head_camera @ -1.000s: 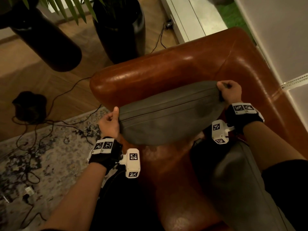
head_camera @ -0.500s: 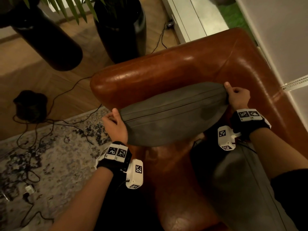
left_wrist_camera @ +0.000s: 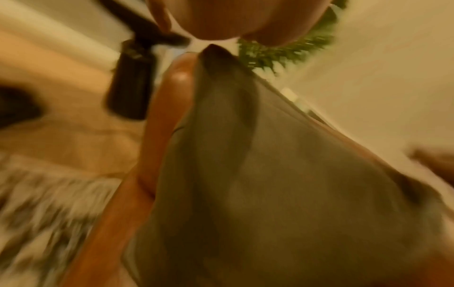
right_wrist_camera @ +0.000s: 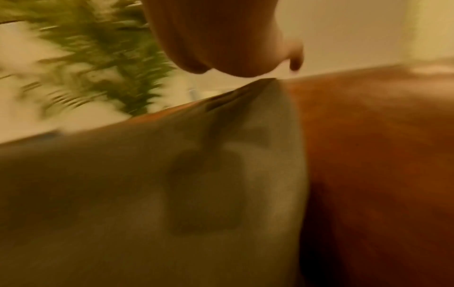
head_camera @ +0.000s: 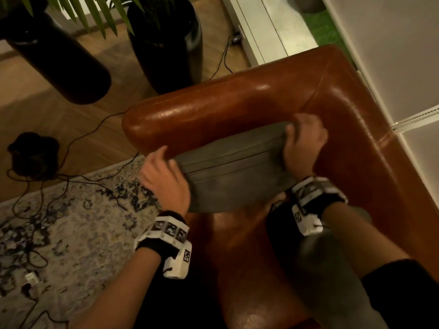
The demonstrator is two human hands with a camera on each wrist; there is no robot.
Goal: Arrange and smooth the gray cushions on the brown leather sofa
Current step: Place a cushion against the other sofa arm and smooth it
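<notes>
A gray cushion (head_camera: pixel 235 176) stands on edge against the armrest of the brown leather sofa (head_camera: pixel 213 110), squeezed between both hands. My left hand (head_camera: pixel 166 179) presses against its left end with the fingers fairly straight. My right hand (head_camera: pixel 304 143) grips the top right corner, its fingers curled over the edge. Both wrist views are blurred: the left one shows the gray cushion (left_wrist_camera: pixel 270 174) beside the sofa (left_wrist_camera: pixel 167 108), the right one the gray cushion (right_wrist_camera: pixel 147 184) against the sofa (right_wrist_camera: pixel 368 155). A second gray cushion (head_camera: pixel 332 269) lies on the seat under my right forearm.
Two tall black planters (head_camera: pixel 166 43) (head_camera: pixel 59 58) stand on the wooden floor beyond the armrest. Cables (head_camera: pixel 71 176) and a black object (head_camera: pixel 33 153) lie by the patterned rug (head_camera: pixel 71 233). A white cabinet (head_camera: pixel 268 24) and a wall (head_camera: pixel 392 67) border the sofa.
Both hands have moved inward and squeezed the cushion narrower. The left hand went from pinching the left corner to pressing on that end. The right hand has closed over the top right corner.
</notes>
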